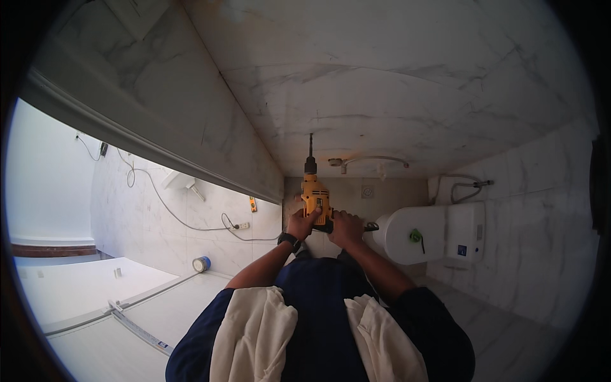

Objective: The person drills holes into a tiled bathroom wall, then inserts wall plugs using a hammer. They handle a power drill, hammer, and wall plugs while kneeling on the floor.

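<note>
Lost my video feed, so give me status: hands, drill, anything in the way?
Left hand and right hand both gripping yellow drill. Bit against marble wall. Toilet just right; nothing blocks.

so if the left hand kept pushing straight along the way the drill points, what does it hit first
Probably the marble wall. The left hand grips the yellow drill, whose bit points at that wall; whether the tip already touches it is unclear. Nothing else shows in that line.
</note>
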Action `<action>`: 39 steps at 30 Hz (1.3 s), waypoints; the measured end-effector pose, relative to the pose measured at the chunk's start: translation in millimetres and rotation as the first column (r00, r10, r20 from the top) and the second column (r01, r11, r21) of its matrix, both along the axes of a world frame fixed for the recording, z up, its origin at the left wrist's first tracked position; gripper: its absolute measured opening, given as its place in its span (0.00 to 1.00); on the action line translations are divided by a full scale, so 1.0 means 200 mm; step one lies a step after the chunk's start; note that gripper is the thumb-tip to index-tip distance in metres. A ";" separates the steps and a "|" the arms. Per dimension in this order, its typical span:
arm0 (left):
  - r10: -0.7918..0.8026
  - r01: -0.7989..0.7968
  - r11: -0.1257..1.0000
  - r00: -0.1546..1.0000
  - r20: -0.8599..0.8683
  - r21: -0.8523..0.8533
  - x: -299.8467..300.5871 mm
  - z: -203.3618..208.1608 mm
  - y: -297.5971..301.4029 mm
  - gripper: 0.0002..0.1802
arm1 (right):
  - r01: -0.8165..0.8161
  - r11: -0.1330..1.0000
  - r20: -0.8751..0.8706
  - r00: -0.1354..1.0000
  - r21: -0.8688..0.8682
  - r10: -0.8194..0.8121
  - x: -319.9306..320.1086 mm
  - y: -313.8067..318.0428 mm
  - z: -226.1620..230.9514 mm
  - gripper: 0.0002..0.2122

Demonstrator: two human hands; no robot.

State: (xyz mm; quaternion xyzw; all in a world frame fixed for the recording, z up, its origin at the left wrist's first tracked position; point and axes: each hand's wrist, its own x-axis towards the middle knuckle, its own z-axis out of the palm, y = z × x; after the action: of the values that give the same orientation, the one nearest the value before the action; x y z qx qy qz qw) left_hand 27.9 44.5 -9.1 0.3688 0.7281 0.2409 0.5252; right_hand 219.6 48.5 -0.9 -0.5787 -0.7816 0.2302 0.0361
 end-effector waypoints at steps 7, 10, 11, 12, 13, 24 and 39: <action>0.052 -0.059 0.992 0.997 0.063 0.111 0.05 -0.03 -0.10 0.33 | 0.008 1.000 -0.011 1.000 0.012 -0.008 0.04 -0.08 0.00 0.22; 0.026 -0.028 0.998 0.999 0.032 0.058 0.03 0.01 -0.04 0.34 | -0.010 1.000 0.000 1.000 0.012 0.010 0.02 -0.04 -0.01 0.22; 0.018 -0.020 0.998 0.999 0.027 0.062 0.02 0.02 -0.02 0.34 | -0.017 1.000 0.008 1.000 0.017 0.017 0.02 -0.02 -0.02 0.21; 0.010 -0.012 0.998 1.000 0.024 0.066 0.01 0.02 0.00 0.35 | -0.024 1.000 -0.006 1.000 0.017 0.024 0.01 -0.01 -0.02 0.21; 0.002 -0.003 0.998 1.000 0.019 0.070 0.00 0.02 0.01 0.36 | -0.026 0.999 -0.018 0.999 0.029 0.027 0.00 0.01 -0.02 0.21; -0.045 0.046 0.998 0.999 0.007 -0.052 0.00 -0.01 -0.20 0.34 | 0.006 0.997 -0.019 1.000 -0.073 -0.007 0.00 -0.18 0.03 0.26; -0.443 0.470 0.879 0.868 -0.225 0.079 -0.13 0.52 -0.08 0.40 | 0.147 0.925 -0.411 0.863 -0.351 -0.293 -0.14 -0.45 0.12 0.36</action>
State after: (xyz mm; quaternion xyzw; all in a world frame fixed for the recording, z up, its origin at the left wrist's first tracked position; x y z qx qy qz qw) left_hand 2.6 27.6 94.3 0.5866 0.6517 0.1186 0.4660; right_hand 191.3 -40.9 22.7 -0.5932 -0.6332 0.4726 0.1542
